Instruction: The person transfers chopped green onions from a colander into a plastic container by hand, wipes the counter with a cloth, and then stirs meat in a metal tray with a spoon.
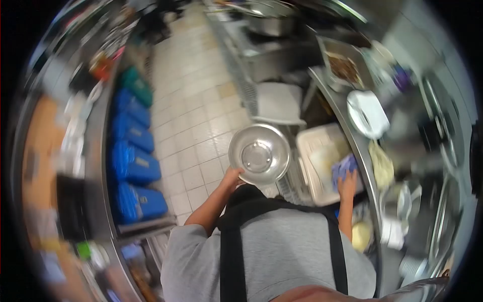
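Left grip (234, 178) clasps a round silver metal bowl (258, 155), mouth upward; right grip (347, 182), closure unclear, touches crumpled purple cloth (344, 166).

A tiled aisle as I see it through my head feed, with bins along the left and a table along the right.
On my left, a row of blue bins (132, 162) ends at a green bin (137, 86) farther off, beside the pale floor tiles (188, 110). Far ahead I make out a large metal pot (271, 24); nearer stands a white seat (278, 103). On the right table (343, 111) I see a metal tray (344, 45) of brown food (343, 69), then, nearer, a white dish (377, 123).
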Demonstrator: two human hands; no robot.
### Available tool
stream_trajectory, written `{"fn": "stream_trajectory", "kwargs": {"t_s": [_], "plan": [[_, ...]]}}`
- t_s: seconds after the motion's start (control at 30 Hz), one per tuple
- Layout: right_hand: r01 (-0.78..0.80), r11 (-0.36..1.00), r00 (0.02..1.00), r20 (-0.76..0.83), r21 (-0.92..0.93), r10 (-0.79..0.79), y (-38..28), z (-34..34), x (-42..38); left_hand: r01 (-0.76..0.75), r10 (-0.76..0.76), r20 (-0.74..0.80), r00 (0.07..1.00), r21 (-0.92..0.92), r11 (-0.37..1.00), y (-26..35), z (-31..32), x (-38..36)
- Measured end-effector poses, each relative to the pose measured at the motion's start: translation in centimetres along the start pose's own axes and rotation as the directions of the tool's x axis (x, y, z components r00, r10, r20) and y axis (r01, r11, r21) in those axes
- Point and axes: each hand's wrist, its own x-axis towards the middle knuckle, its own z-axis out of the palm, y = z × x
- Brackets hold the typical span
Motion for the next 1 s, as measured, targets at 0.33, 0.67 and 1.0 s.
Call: {"fn": "stream_trajectory", "kwargs": {"t_s": [0.33,0.67,1.0], "plan": [[0.444,0.751,0.724,0.298,0.489,-0.622,-26.9,9.9,9.0,-0.403,-0.079,-0.605,0.793,-0.616,0.677,-3.3,-21.4,3.0],[0.485,0.513,0.305,0.413,0.708,-0.858,-58.2,15.1,16.0,-0.514,-0.101,-0.628,0.771,-0.708,0.485,8.8,-36.3,11.4],[0.557,0.673,0.39,0.562,0.487,-0.73,-70.8,25.3,35.8,-0.281,-0.003,-0.401,0.916,-0.647,0.709,30.8,-40.5,29.7]]}}
